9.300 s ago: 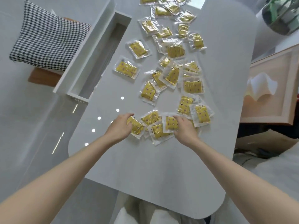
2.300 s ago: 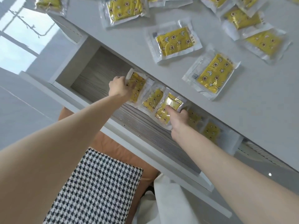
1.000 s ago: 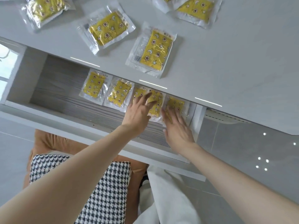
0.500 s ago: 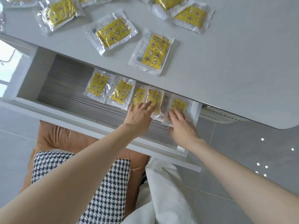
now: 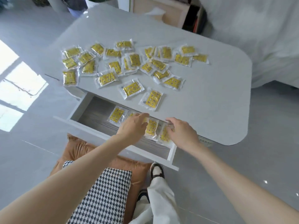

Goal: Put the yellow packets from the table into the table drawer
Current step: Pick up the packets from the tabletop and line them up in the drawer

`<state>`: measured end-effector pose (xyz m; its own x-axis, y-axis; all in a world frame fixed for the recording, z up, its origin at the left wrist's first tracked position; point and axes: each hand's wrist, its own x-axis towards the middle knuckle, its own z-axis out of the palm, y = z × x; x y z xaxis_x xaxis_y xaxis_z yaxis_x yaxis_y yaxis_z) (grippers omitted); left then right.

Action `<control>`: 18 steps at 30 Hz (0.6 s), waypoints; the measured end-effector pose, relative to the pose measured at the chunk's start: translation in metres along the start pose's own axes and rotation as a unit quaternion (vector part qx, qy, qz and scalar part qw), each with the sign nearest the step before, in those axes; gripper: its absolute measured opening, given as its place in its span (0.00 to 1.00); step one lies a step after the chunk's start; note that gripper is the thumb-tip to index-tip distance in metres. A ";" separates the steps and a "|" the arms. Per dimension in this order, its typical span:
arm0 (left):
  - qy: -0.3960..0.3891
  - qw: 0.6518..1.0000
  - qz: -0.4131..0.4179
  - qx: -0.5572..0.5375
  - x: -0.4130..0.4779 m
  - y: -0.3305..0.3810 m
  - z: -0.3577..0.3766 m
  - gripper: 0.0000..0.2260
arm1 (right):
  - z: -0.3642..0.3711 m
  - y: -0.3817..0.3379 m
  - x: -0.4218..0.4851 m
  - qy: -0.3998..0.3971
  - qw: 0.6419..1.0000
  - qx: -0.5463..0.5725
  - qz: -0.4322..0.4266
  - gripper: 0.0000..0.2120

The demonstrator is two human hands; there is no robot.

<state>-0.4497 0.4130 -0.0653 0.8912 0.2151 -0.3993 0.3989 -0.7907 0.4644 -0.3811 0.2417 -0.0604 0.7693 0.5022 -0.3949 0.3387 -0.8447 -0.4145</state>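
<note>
The grey surface (image 5: pixel 210 102) fills the middle of the view, with its drawer (image 5: pixel 95 113) pulled out on the near side. Many yellow packets (image 5: pixel 131 88) lie scattered across the surface. A short row of packets (image 5: pixel 116 114) lies on the drawer floor. Over that row are the left hand (image 5: pixel 132 128), fingers straight, and the right hand (image 5: pixel 182 131), loosely spread. Neither seems to grip anything, and blur hides whether the fingertips touch.

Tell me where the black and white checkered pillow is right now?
In the head view the checkered pillow sits low and left of centre, on the brown cushion just below the open drawer, beside the person's white trouser leg.
</note>
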 end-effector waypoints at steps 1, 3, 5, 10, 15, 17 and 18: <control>0.016 1.000 0.003 -0.011 -0.009 0.012 -0.018 0.19 | -0.021 -0.006 -0.008 0.009 1.000 0.004 -0.002 0.19; 0.040 0.999 0.009 -0.028 -0.022 0.034 -0.047 0.19 | -0.057 -0.014 -0.021 0.025 1.000 0.004 -0.009 0.19; 0.056 0.998 0.017 -0.037 -0.029 0.056 -0.073 0.19 | -0.092 -0.018 -0.032 0.044 0.999 0.004 -0.014 0.19; 0.105 0.990 0.045 -0.078 -0.049 0.122 -0.132 0.19 | -0.178 -0.020 -0.056 0.072 0.997 0.020 -0.009 0.19; 0.127 0.985 0.074 -0.091 -0.063 0.204 -0.165 0.19 | -0.261 0.001 -0.086 0.107 0.994 0.014 -0.021 0.19; 0.130 0.984 0.077 -0.098 -0.062 0.229 -0.168 0.19 | -0.281 0.012 -0.092 0.112 0.993 0.015 -0.027 0.19; 0.130 0.983 0.080 -0.102 -0.062 0.242 -0.167 0.19 | -0.292 0.020 -0.095 0.115 0.993 0.017 -0.025 0.19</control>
<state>-0.3721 0.3036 0.2037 0.9607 0.2571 -0.1049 0.2601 -0.7013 0.6637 -0.2896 0.1225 0.2080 0.8567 0.4843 -0.1777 0.3634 -0.8110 -0.4584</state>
